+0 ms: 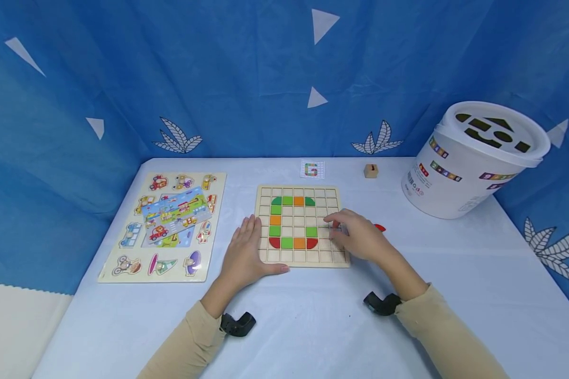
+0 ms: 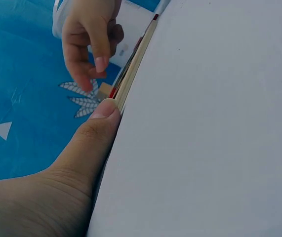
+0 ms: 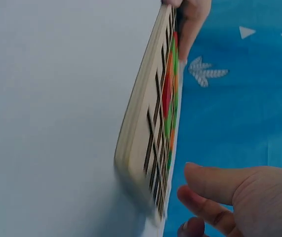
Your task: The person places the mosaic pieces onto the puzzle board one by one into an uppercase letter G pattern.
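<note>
A wooden grid board (image 1: 327, 258) lies on the table, with green and orange squares and red and dark green quarter-circle pieces set in a G-like outline. My left hand (image 1: 246, 252) rests along its left edge, fingers extended and thumb (image 2: 103, 111) against the front edge. Over the board's right side hovers my right hand (image 1: 360, 234), its fingers loosely bent. In the right wrist view, the thumb (image 3: 215, 182) and fingers stand apart with nothing between them. A red piece (image 1: 380, 228) shows just beyond the right hand, partly hidden by it.
A small pattern card (image 1: 312, 169) lies behind the board, and a wooden cube (image 1: 371, 170) sits to its right. At the back right stands a white bucket (image 1: 455, 179) with shaped holes in its lid. On the left, picture cards (image 1: 176, 213) lie on a vehicle puzzle board (image 1: 139, 252).
</note>
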Motion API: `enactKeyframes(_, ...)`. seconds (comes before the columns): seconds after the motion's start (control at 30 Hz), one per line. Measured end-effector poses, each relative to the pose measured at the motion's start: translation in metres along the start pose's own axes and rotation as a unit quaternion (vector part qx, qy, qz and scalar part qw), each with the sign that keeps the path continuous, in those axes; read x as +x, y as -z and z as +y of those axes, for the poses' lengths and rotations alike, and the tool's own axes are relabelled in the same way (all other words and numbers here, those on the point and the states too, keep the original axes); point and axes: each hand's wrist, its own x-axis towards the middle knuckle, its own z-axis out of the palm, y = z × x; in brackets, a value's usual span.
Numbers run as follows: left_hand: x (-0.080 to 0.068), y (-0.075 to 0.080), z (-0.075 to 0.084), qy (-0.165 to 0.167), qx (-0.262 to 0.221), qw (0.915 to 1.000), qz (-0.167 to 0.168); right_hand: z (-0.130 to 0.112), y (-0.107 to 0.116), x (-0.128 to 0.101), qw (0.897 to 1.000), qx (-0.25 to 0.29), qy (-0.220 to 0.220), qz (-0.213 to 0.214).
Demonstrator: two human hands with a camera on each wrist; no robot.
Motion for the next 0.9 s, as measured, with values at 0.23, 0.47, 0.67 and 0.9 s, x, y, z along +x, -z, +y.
enactKeyframes(0.23, 0.0, 0.0, 0.001, -0.001, 0.0, 1.0, -0.001, 0.04, 0.025, -0.012, 0.997, -0.062, -0.054, 0.008)
enactKeyframes(0.47, 0.0, -0.001, 0.0, -0.003, 0.001, 1.0, 0.002, 0.066, 0.036, -0.02, 0.991, -0.093, -0.091, -0.002)
enactKeyframes(0.67, 0.0, -0.001, -0.001, -0.002, 0.001, 1.0, 0.001, 0.073, 0.036, -0.022, 0.992, -0.082, -0.095, 0.002)
enactKeyframes(0.9, 0.0, -0.001, -0.001, -0.004, -0.003, 1.0, 0.002, 0.083, 0.035, -0.02, 0.993, -0.048, -0.104, 0.009)
